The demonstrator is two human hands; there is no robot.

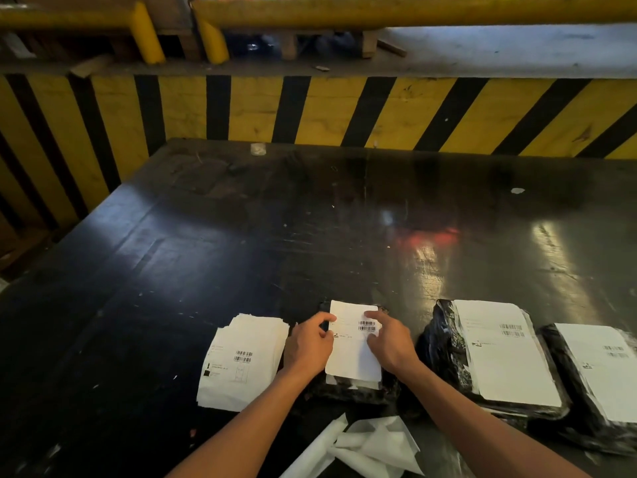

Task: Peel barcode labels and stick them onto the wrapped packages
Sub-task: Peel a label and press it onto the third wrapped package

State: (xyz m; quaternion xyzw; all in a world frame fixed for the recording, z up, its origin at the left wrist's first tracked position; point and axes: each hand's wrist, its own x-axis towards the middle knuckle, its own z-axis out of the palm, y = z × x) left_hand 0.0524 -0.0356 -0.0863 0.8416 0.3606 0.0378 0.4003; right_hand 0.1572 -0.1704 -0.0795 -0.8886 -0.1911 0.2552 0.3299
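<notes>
A white barcode label (351,357) lies on a black wrapped package (355,391) near the table's front edge. My left hand (308,345) pinches the label's left edge near its top. My right hand (391,343) presses its fingers flat on the label's right side, next to the barcode. A stack of barcode labels (241,360) lies just left of my left hand. To the right sit two more black wrapped packages, one (444,353) with a label (506,353) on top, the other (565,370) with a label (606,370) at the frame's right edge.
The dark glossy table (310,236) stretches far ahead. Crumpled white backing sheets (362,446) lie at the front edge between my forearms. A yellow-and-black striped wall (310,108) stands behind the table, and small white scraps (517,190) dot the surface.
</notes>
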